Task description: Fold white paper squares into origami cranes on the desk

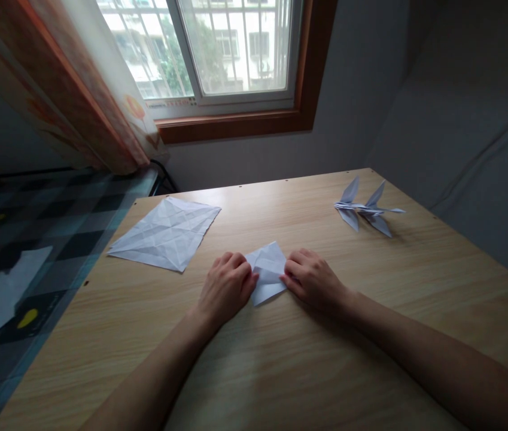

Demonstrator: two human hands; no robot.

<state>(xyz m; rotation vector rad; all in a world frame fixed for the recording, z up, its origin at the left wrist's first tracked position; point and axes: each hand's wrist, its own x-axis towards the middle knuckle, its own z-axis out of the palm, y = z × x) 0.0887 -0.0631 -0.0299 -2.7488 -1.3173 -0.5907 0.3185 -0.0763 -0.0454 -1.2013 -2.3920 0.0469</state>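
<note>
A small folded piece of white paper (266,268) lies on the wooden table between my two hands, with creases showing across its middle. My left hand (230,280) is closed on its left edge, thumb and curled fingers pinching the paper. On the opposite edge, my right hand (311,276) pinches it the same way, fingers bent inward. The fingertips partly hide both side edges of the paper.
An unfolded, creased white sheet (168,233) lies at the table's back left. At the back right rests a folded paper figure (365,208) with several pointed wings. Left of the table (114,335) is a checked cloth (78,239) with torn white paper (0,299) on it.
</note>
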